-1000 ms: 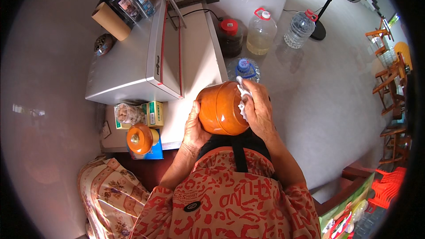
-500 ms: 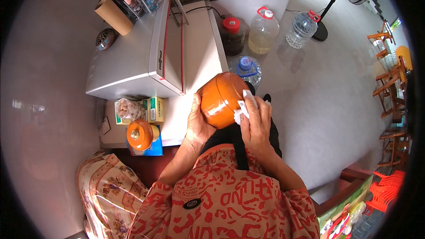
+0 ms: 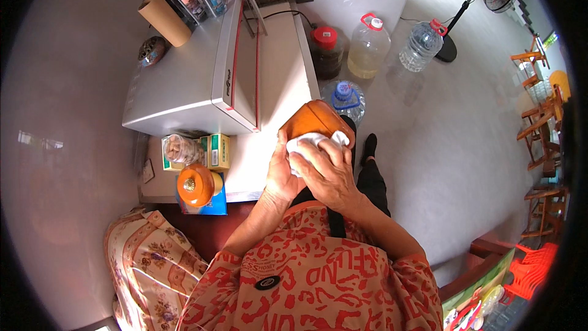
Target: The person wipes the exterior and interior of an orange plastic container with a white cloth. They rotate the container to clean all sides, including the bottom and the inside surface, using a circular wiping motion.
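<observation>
A glossy orange-brown jar (image 3: pixel 313 117) is held tilted in front of my body, above my lap. My left hand (image 3: pixel 280 175) grips its left side, fingers partly hidden behind it. Crumpled under the fingers of my right hand (image 3: pixel 331 178) is a white cloth (image 3: pixel 308 141), pressed against the side of the jar facing me; it may be a paper tissue. To the left, at the counter's near edge, sits an orange lid with a gold knob (image 3: pixel 195 185), of a similar colour to the jar.
A silver microwave-like box (image 3: pixel 177 95) stands on the white counter (image 3: pixel 282 79), with bottles and a cardboard tube (image 3: pixel 165 19) on top. Beside the lid are a clear jar (image 3: pixel 182 149) and small boxes. Large plastic bottles (image 3: pixel 369 52) and a fan (image 3: pixel 450 46) stand on the floor.
The jar has been turned and tilted in my hands. My right hand has moved left from its right edge onto the side facing me, spreading the cloth over it.
</observation>
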A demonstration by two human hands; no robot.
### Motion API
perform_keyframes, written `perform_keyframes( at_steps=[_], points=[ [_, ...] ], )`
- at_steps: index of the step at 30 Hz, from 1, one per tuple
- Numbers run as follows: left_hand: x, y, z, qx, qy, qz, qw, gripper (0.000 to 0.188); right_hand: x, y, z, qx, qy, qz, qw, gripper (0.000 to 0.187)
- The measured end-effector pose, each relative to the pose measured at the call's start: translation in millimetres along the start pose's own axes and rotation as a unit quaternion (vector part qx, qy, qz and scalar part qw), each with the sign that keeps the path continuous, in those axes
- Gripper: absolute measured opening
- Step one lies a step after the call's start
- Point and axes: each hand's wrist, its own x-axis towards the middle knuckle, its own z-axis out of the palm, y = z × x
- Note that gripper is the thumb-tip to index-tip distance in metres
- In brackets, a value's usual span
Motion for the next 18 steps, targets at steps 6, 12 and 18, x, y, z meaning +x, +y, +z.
perform_keyframes(
  at_steps=[6,12,18],
  points=[
    [-0.3,-6.5,12.4,0.000,0.033,0.044,0.998,0.056,11.3,12.8,-12.0,-0.004,0.051,0.037,0.998,0.029],
    [-6.9,-3.1,17.5,0.017,-0.017,0.024,0.999,0.056,56.7,39.1,-22.8,0.098,0.011,0.089,0.991,0.026],
    [-10.6,-4.7,25.4,0.044,0.028,0.028,0.998,0.058,51.6,52.0,-17.5,0.178,0.028,0.145,0.973,0.026]
  ],
)
